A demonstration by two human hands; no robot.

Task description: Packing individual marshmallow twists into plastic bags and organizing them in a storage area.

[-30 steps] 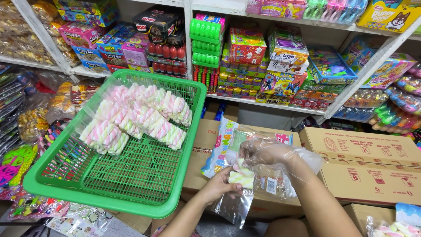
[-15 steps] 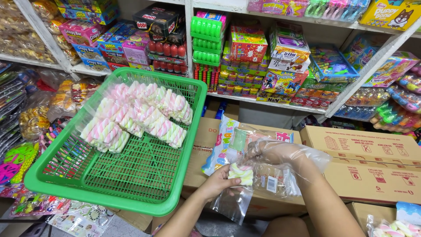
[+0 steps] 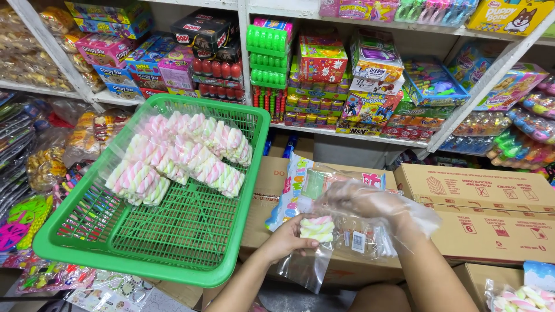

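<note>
left hand (image 3: 286,240): bare, grip closed on a twisted marshmallow (image 3: 317,229) (pink, white and pale green) through a small clear bag (image 3: 306,267). Fingers sit under and beside the piece.
right hand (image 3: 361,199): inside a loose clear plastic glove, fingers curled down just above the marshmallow. Cannot tell whether it pinches anything; the glove film blurs the fingertips.
marshmallow position: low centre, between both hands, at the mouth of the clear bag, above the cardboard boxes.
clear bag: hangs down from the left hand, bottom end free and crumpled, small white sticker label on a clear pack beside it.
printed packet (image 3: 298,185): colourful candy bag, lies behind the hands on a box top, partly hidden by the gloved hand.
green basket (image 3: 156,266): plastic mesh, tilted toward the viewer, left of the hands, well apart from them. Front half bare mesh.
marshmallow pile (image 3: 179,153): many twisted pieces of the same colours, heaped at the far end of the basket, touching each other.
cardboard boxes (image 3: 480,193): brown, closed, stacked under and to the right of the hands.
shelves (image 3: 243,63): white racks behind, packed with boxed and bagged sweets.
bottom right corner: another bag of marshmallows (image 3: 520,294), only partly in frame.
</note>
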